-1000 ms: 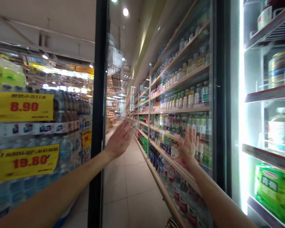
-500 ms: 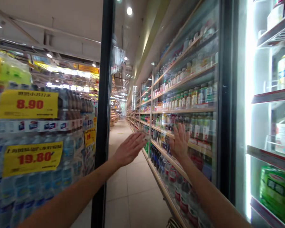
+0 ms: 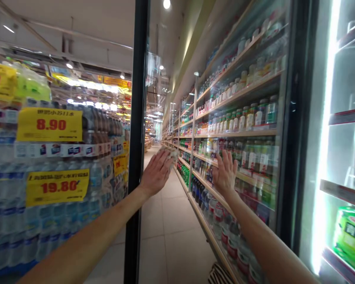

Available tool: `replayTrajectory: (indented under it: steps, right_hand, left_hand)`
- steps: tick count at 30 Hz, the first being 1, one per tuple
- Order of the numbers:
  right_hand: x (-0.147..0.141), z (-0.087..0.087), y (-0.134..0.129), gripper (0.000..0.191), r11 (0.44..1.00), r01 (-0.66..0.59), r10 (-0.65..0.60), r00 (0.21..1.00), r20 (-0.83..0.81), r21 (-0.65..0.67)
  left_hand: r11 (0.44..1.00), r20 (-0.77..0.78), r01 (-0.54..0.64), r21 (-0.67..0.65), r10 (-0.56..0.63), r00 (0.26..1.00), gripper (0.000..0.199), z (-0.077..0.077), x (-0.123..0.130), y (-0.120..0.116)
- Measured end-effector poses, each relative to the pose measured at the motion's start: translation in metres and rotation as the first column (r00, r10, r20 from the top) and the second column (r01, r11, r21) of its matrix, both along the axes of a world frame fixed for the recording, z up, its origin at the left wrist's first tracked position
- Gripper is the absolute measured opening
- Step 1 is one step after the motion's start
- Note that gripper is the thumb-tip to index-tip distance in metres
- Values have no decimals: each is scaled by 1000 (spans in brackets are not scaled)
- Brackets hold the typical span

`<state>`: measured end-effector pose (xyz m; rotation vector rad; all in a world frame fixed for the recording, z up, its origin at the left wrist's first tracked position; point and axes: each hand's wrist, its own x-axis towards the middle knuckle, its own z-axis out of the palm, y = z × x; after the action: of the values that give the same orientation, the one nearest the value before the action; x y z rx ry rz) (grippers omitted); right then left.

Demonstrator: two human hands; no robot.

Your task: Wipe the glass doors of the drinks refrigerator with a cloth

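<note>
An open glass door (image 3: 180,221) with a dark frame stands in front of me. My left hand (image 3: 157,171) lies against the pane near the frame's left upright and holds a crumpled, pale cloth (image 3: 173,154) under its fingers. Part of the cloth is hidden behind the hand. My right hand (image 3: 225,172) rests against the glass to the right, its fingers spread and nothing in it. Bottles on shelves show through the pane behind it.
Stacked packs of bottled water (image 3: 56,225) with yellow price signs (image 3: 50,124) stand on the left. At right is a lit fridge with wire shelves and a green pack (image 3: 352,232). Bottle shelves (image 3: 236,134) and a tiled aisle (image 3: 180,252) lie beyond the glass. Striped fabric (image 3: 219,274) shows at the bottom.
My left hand has moved slightly up and left across the glass with the cloth. The right hand stays in nearly the same place. The view has turned a little left.
</note>
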<state>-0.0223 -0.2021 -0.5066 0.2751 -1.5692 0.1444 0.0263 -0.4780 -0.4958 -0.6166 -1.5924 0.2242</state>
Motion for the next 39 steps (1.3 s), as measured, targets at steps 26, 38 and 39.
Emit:
replayTrajectory:
  steps: [26, 38, 39]
  right_hand:
    - [-2, -1, 1, 49, 1000, -9, 8, 999, -37, -21]
    - [-1, -1, 0, 50, 1000, 6, -7, 1000, -17, -21]
    - [-2, -1, 1, 50, 1000, 3, -3, 1000, -27, -18]
  left_hand:
    - [968, 44, 110, -227, -103, 994, 45, 23, -12, 53]
    - [976, 45, 99, -193, -92, 995, 46, 2, -7, 29]
    - [948, 67, 115, -297, -99, 993, 46, -5, -5, 28]
